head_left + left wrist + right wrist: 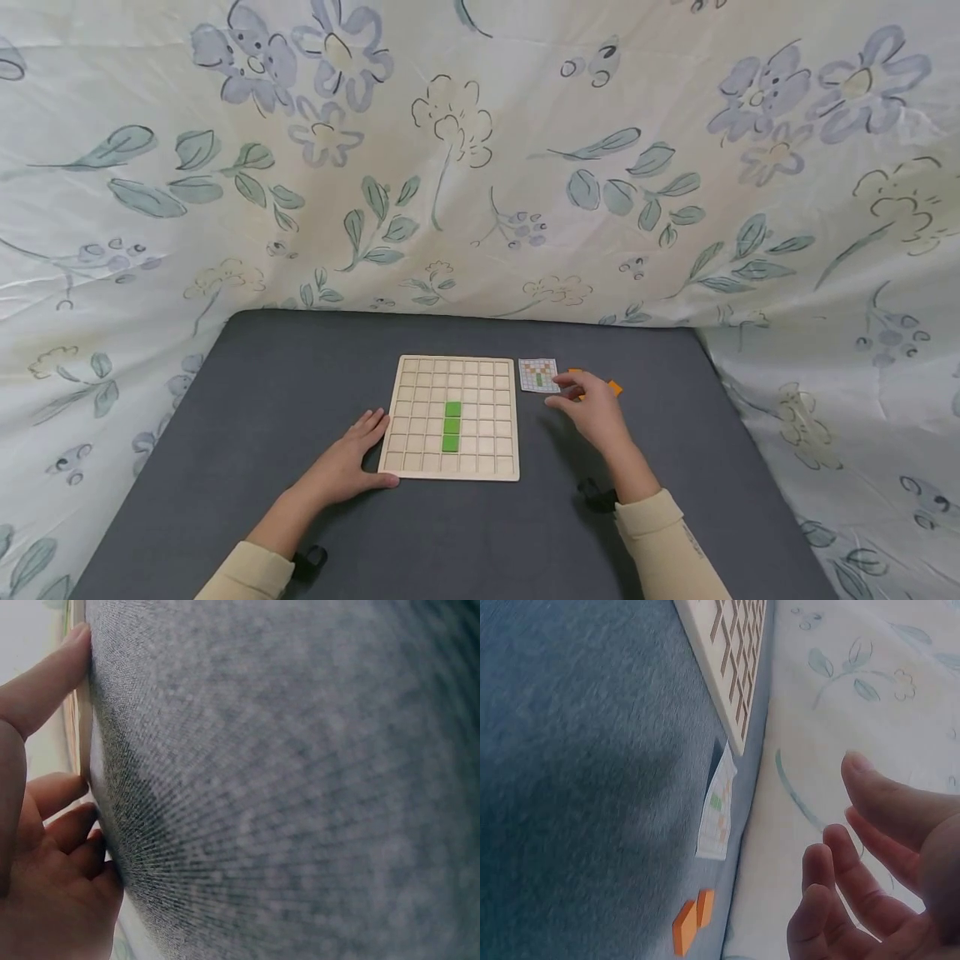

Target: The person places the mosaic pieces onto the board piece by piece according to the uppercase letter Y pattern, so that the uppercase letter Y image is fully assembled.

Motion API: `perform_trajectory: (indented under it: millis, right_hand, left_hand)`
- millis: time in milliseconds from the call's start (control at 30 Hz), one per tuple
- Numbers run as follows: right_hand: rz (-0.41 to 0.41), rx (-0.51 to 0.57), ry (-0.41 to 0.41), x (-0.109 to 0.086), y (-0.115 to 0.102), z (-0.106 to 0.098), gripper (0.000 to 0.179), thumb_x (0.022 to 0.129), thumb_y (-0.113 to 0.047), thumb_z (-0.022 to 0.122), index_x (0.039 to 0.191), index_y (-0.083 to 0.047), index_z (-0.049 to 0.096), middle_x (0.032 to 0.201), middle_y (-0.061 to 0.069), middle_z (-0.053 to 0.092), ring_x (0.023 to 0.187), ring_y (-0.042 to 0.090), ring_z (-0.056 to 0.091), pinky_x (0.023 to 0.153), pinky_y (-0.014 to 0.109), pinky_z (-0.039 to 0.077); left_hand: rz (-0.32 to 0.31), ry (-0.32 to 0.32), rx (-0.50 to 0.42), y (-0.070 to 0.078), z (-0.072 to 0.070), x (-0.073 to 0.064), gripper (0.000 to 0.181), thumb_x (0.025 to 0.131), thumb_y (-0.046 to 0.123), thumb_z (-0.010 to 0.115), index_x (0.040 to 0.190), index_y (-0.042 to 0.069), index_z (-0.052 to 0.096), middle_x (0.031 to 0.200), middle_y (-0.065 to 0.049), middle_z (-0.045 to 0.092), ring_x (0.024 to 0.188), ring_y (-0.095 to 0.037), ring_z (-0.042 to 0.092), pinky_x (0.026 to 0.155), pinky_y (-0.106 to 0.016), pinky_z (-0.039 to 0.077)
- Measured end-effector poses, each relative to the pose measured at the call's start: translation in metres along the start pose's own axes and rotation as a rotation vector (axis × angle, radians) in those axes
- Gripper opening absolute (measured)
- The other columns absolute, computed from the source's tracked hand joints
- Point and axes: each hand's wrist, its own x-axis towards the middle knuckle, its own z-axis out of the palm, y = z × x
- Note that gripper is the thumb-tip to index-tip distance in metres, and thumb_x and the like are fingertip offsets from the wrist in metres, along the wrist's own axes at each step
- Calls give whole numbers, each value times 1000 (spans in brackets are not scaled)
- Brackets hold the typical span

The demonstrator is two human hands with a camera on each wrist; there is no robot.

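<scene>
A square wooden grid board (pixel 495 433) lies on the dark table, with a column of three green square tiles (pixel 452 426) in its cells. My left hand (pixel 348 462) rests at the board's left side, thumb near the lower left corner and fingers on the edge. The left wrist view shows the thumb (pixel 56 679) against the board's rim. Just right of the pattern card (pixel 536 376), my right hand (pixel 596 410) hovers with nothing visible between thumb and fingers. Orange tiles (pixel 615 388) lie beyond it, partly hidden in the head view; two orange tiles (pixel 684 927) show in the right wrist view.
The dark grey tabletop (pixel 300 375) surrounds the board. A floral cloth (pixel 480 192) hangs behind the table and along both sides. Black straps (pixel 597 497) are on both wrists.
</scene>
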Motion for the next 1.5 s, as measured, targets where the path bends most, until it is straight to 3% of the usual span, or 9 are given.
perform_trajectory:
  millis: [367,967,1367,1500]
  right_hand:
    - [-2,-61,62,-6,25,-16,43,87,-23,81,126,-8,69,126,14,67,106,33,66,82,47,57]
    - [128,-100,87,-19,73,-28,49,89,-22,80,133,-7,64,133,19,63,111,37,66,81,49,57]
    - [206,-193,49,-16,90,-25,45,89,-24,79,128,-4,67,123,20,67,103,35,64,81,51,53]
    - [206,-199,51,-17,95,-25,40,90,-20,78,124,-2,69,117,20,68,98,33,64,80,50,53]
  left_hand:
    - [29,7,-9,0,1,0,107,78,53,83,159,8,30,167,-13,24,155,-39,16,116,-63,30]
    - [33,14,-5,-5,3,0,107,77,53,84,159,7,31,167,-14,25,155,-39,17,115,-63,30]
    - [1,0,-24,-4,4,-4,109,76,54,84,159,8,32,167,-14,25,155,-39,16,115,-63,30]
    - [27,4,-22,-4,4,-1,108,77,55,83,159,8,31,167,-13,24,155,-38,16,116,-62,29]
